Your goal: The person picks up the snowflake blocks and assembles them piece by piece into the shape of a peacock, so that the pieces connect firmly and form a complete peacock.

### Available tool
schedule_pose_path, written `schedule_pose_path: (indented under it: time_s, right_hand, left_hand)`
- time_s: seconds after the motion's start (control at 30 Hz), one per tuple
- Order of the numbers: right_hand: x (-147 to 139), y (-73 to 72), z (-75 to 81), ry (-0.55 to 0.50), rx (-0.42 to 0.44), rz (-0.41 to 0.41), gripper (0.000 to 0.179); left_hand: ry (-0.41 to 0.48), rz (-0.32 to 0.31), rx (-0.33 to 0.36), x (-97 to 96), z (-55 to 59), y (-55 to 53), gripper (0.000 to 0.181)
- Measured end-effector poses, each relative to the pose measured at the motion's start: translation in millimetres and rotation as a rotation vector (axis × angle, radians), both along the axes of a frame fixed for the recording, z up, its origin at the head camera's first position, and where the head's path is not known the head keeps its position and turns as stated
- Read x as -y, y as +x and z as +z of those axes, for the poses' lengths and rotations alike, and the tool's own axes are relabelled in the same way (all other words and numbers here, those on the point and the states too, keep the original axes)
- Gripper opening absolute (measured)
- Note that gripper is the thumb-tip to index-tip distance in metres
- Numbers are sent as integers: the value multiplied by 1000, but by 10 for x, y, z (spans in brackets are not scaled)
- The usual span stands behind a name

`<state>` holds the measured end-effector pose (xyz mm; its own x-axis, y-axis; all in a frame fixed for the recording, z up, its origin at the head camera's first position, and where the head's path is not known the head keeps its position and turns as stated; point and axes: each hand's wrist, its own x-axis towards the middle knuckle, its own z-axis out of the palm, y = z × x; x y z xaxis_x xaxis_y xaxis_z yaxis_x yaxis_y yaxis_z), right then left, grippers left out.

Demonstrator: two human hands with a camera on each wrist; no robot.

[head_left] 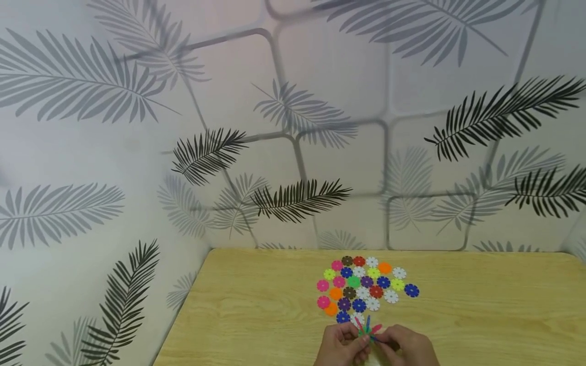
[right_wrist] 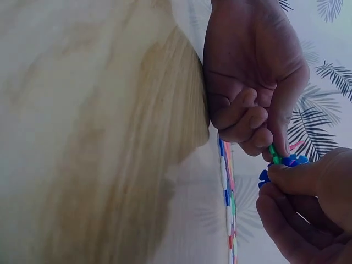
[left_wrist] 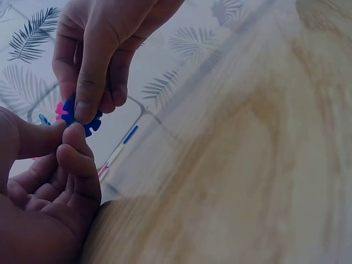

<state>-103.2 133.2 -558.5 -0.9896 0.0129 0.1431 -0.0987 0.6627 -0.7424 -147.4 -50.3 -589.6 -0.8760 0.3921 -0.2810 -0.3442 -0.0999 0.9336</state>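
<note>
My left hand [head_left: 342, 346] and my right hand [head_left: 407, 346] are working close together at the near side of the wood-grain table [head_left: 256, 300], loose coloured discs [head_left: 367, 283] are lying flat between there and the table's far edge, my left is pinching a joined cluster of discs [head_left: 367, 329] at the near side, and my right is gripping a blue disc [left_wrist: 94, 125] against it

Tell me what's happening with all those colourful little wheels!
A person is handling a small bunch of notched discs, which seem slotted together. The left hand has its grip on a green disc, and the right hand has its grip on a blue disc right by it. Pink pieces stick out too. Many loose discs lie spread on the wooden table, beyond the hands.
</note>
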Motion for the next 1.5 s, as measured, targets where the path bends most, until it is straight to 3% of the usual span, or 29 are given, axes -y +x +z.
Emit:
schedule_pose_path:
  time_s: [0.17, 0.4, 0.5, 0.63, 0.73, 0.83, 1.0, 1.2, 1.37, 1.5]
  right_hand:
    - [26, -21, 1, 10, 1, -4, 20]
    - [1, -14, -8, -20, 75, 22, 18]
    - [-33, 4, -5, -25, 42, 20, 16]
    - [-75, -22, 28, -27, -42, -68, 15]
    - [-139, -119, 69, -24, -49, -116, 13]
    - [-234, -273, 87, 39, -5, -88, 3]
    - [-331, -519, 40, 209, 77, 26, 35]
    - [-320, -670, -39, 262, 139, 18, 46]
    - [-317, -723, -46, 232, 180, -41, 33]
    - [-336, -745, -24, 215, 190, -34, 17]
  left_hand:
    - [-9, -2, -4, 47, -23, -5, 12]
    - [4, 27, -3, 51, -20, -31, 9]
    - [8, 41, -1, 53, -14, -33, 8]
    - [-5, 46, -13, 55, -16, -40, 8]
    - [-31, 57, -40, 46, -18, -51, 10]
    - [-61, 64, -45, 34, -15, -62, 12]
    - [-88, 60, -42, 29, -21, -64, 15]
    - [-79, 49, -50, 31, -32, -42, 21]
    - [-74, 42, -50, 12, -6, -30, 21]
    - [-94, 27, -55, 10, 22, -41, 19]
